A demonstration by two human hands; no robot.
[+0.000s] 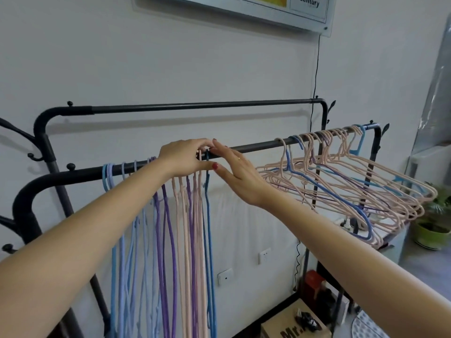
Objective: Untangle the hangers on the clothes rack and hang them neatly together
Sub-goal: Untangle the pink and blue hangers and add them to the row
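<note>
Beneath our left hand [181,156] several hanger hooks [200,154] are hidden; the hanging hangers [170,240] run off the bottom edge.

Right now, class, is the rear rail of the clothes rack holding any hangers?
No, the rear rail is bare; every hanger hangs on the front rail.

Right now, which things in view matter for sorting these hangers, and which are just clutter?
Job: front rack rail; neat hangers; tangled hangers; dark blue hanger at both hands: left, right.
Clutter: potted plant; cardboard box; wall sign.
</note>
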